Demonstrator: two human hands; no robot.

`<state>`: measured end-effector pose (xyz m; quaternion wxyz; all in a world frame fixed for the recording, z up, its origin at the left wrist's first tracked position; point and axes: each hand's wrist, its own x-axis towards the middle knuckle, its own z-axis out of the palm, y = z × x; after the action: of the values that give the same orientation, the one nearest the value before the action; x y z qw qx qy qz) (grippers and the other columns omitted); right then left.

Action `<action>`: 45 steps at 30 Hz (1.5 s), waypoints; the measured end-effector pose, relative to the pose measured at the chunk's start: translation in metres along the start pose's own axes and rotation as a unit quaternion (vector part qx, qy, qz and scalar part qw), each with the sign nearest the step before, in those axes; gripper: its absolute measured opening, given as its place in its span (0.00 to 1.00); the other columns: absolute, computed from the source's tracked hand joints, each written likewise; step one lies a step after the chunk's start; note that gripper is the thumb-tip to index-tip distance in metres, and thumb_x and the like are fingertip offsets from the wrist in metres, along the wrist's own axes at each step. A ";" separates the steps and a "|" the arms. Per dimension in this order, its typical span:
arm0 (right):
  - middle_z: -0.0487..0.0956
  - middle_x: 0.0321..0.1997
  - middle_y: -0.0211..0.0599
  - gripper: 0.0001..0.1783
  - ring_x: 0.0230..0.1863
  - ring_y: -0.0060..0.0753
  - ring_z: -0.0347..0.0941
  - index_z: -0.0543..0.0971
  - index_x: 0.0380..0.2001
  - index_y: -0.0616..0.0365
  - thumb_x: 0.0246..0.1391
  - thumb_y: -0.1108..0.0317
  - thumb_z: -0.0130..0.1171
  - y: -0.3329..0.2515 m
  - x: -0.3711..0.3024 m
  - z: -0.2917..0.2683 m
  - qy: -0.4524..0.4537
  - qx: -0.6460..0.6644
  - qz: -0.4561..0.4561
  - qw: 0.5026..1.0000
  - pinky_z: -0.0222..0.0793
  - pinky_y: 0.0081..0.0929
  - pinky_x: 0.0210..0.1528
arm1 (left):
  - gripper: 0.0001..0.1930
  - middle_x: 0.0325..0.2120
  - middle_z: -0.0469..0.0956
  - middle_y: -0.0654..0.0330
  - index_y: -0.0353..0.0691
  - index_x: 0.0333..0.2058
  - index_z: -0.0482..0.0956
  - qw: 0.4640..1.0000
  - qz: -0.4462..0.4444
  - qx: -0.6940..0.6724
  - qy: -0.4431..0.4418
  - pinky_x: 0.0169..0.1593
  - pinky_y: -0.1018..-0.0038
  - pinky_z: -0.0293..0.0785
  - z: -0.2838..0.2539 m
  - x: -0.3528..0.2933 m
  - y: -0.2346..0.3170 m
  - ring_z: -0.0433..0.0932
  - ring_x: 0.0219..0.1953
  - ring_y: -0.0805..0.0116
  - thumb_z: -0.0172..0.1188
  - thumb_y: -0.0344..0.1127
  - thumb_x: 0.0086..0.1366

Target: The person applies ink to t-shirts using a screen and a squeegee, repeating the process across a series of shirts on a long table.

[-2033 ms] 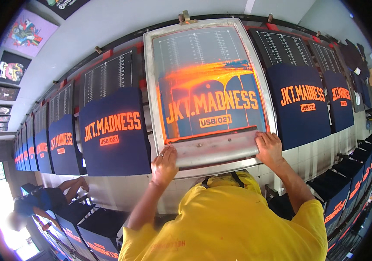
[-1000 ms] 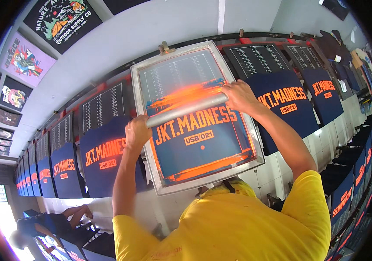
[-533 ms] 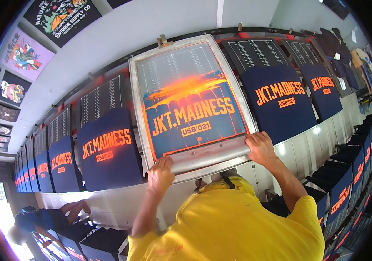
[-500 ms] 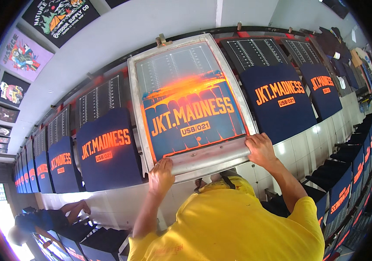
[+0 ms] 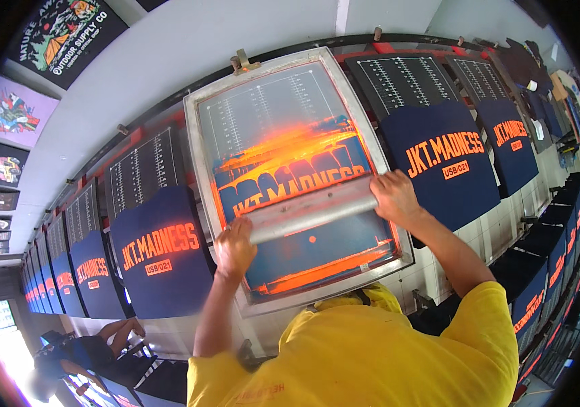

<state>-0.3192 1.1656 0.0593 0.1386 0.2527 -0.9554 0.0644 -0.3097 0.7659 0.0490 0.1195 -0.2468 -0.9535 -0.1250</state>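
Note:
A grey metal squeegee (image 5: pixel 313 209) lies across the middle of the printing screen, tilted slightly up to the right. Its left end is in my left hand (image 5: pixel 235 247), with the fingers curled over it. My right hand (image 5: pixel 396 197) grips the other end, near the frame's right side. The screen frame (image 5: pixel 193 146) is pale metal and rests over a dark shirt on a board. Orange ink (image 5: pixel 283 146) is smeared across the mesh beyond the squeegee. A thinner orange streak (image 5: pixel 324 271) runs along the near end. Part of the lettering stencil is hidden under the squeegee.
Dark blue shirts with orange lettering lie on boards to the left (image 5: pixel 161 258) and right (image 5: pixel 442 152). A rail (image 5: pixel 283 51) with clamps runs behind. More shirt-covered boards (image 5: pixel 534 271) stand at the lower right. Another person (image 5: pixel 93 353) is at the lower left.
Both hands have pushed the squeegee away from me, from the near end of the screen to its middle. It now covers part of the lettering, and an orange streak shows at the near end.

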 end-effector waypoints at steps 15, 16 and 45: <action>0.79 0.23 0.46 0.05 0.32 0.48 0.78 0.77 0.23 0.59 0.36 0.74 0.60 0.049 0.108 -0.007 -0.081 0.039 0.022 0.996 0.68 0.44 0.40 | 0.18 0.30 0.82 0.49 0.43 0.39 0.83 0.992 -0.098 -0.002 -0.084 0.42 0.57 0.78 -0.016 0.101 -0.052 0.81 0.35 0.47 0.59 0.27 0.46; 0.79 0.24 0.46 0.06 0.32 0.48 0.78 0.78 0.24 0.59 0.37 0.73 0.60 0.044 0.105 -0.012 -0.083 0.041 0.023 0.995 0.68 0.45 0.41 | 0.18 0.31 0.82 0.49 0.43 0.39 0.83 0.991 -0.101 0.003 -0.082 0.42 0.57 0.78 -0.018 0.099 -0.052 0.81 0.36 0.47 0.58 0.27 0.47; 0.75 0.44 0.37 0.14 0.45 0.39 0.72 0.75 0.32 0.59 0.37 0.71 0.63 -0.093 -0.142 -0.040 -0.007 0.005 0.020 1.000 0.65 0.37 0.45 | 0.16 0.40 0.77 0.59 0.37 0.37 0.76 0.998 -0.062 -0.017 0.015 0.42 0.69 0.79 -0.040 -0.140 0.099 0.79 0.44 0.61 0.55 0.20 0.45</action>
<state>-0.1451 1.1593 0.0602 0.1295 0.2348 -0.9608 0.0700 -0.1340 0.7761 0.0638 0.1218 -0.1871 -0.9628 -0.1521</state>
